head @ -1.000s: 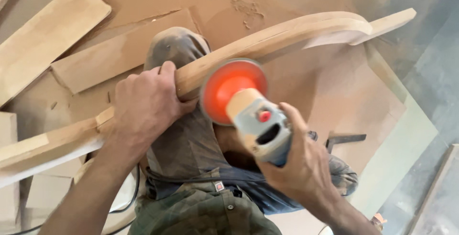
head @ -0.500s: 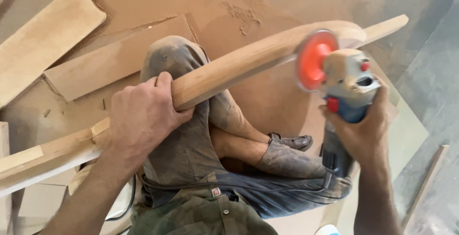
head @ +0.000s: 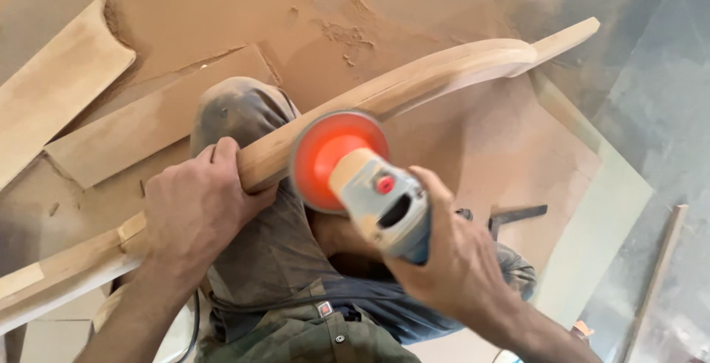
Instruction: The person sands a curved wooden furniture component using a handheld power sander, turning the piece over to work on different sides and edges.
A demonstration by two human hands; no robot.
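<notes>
Left hand (head: 194, 211) wrapped tight around curved wooden piece (head: 414, 82), which runs from the grip up and away over the knee (head: 237, 112). Right hand (head: 451, 259) clamped on grinder (head: 384, 204) body; its orange disc (head: 336, 157) sits against the wood just beyond the left fingers. Sawdust (head: 244, 8) covers floor; boards (head: 140, 123) lie past the left hand.
</notes>
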